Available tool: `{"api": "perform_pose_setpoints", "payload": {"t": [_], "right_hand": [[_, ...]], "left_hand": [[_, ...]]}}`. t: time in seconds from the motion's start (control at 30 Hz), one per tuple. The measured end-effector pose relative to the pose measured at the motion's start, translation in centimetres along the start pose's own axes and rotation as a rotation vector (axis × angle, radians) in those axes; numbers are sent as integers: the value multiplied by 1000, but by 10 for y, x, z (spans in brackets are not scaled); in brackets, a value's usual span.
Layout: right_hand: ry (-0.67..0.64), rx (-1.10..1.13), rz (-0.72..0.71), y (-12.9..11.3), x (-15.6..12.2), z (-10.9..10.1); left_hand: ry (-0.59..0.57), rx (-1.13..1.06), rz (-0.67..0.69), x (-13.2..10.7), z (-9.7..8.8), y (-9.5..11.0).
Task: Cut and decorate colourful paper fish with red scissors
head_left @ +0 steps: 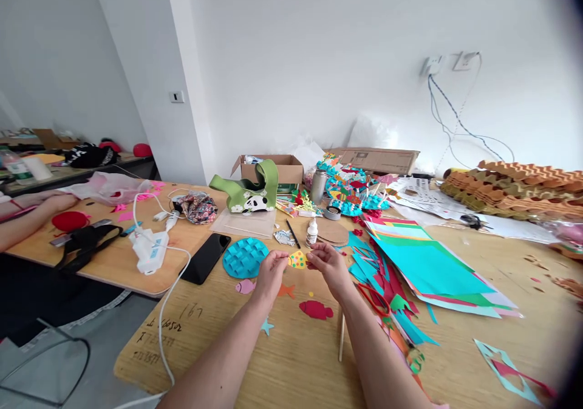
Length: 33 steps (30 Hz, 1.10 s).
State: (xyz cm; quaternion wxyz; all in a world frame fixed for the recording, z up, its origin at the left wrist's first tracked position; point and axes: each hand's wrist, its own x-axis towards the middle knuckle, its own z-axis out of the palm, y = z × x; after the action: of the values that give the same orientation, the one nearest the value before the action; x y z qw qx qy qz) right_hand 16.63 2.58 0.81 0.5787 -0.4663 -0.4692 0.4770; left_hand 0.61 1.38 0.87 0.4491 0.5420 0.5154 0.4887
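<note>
My left hand (271,273) and my right hand (328,263) are raised just above the wooden table (291,360), both pinching a small yellow paper fish (297,260) with coloured dots between them. Below the hands lie a pink paper fish (245,286), an orange paper fish (286,290), a red paper fish (316,310) and a small teal star (266,326). A round blue woven paper disc (245,257) sits left of my left hand. A small glue bottle (312,232) stands just beyond the hands. A thin wooden stick (341,336) lies by my right forearm.
Stacked coloured paper sheets (432,269) and paper scraps with red scissors (376,296) lie to the right. A black phone (206,258), a white charger with cable (150,251), a green panda bag (250,193) and a cardboard box (277,167) are at the left and back. Another person's arm (31,214) rests at far left.
</note>
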Motion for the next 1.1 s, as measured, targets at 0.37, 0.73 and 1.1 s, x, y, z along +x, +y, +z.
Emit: {"api": "perform_pose_setpoints", "payload": {"t": [0.37, 0.73, 1.1], "right_hand": [[-45, 99, -21, 4, -5, 9], [-68, 126, -20, 4, -7, 10], [-77, 147, 9, 5, -7, 10]], "left_hand": [[-39, -243, -102, -1, 3, -1], [-8, -187, -69, 2, 3, -6], [-8, -166, -64, 3, 3, -7]]}}
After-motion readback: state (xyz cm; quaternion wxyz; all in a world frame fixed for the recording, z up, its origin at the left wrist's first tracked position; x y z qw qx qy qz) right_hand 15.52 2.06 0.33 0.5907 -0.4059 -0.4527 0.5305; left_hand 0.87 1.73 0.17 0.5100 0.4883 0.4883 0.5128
